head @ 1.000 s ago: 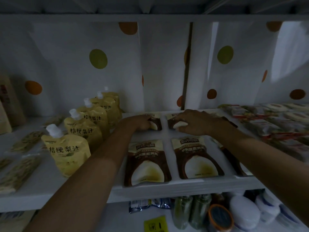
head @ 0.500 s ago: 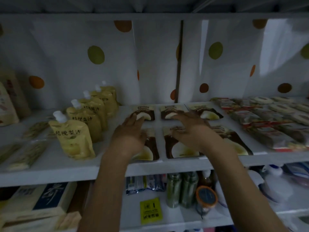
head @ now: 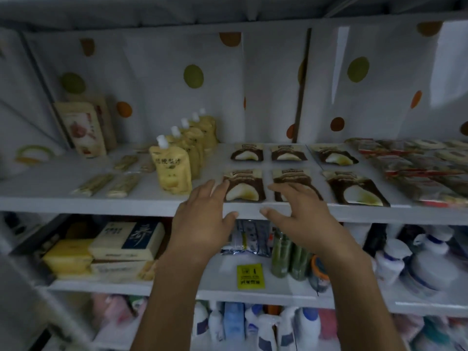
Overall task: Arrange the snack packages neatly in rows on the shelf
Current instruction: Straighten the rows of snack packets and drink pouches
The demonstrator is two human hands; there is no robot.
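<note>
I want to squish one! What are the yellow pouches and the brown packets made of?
The yellow pouches look like soft plastic film, slightly glossy: their sides bulge and crease. Their white caps seem hard plastic. The brown packets look like thin printed plastic film lying flat; the dim view leaves foil lining open.

Nothing fully legible, owing to blur throughout. On the front yellow spout pouch [head: 172,171]: one row of four dark Chinese characters across the face, strokes smeared, reading not confirmed. On the brown snack packages [head: 244,186]: pale header band with small print, too small to read. On the cream box [head: 126,240]: large white brush character on a dark blue panel, not decipherable. On the yellow tag [head: 250,276]: black symbols above a line of characters, unreadable. On the tan pouch [head: 81,130]: vertical print, illegible.
</note>
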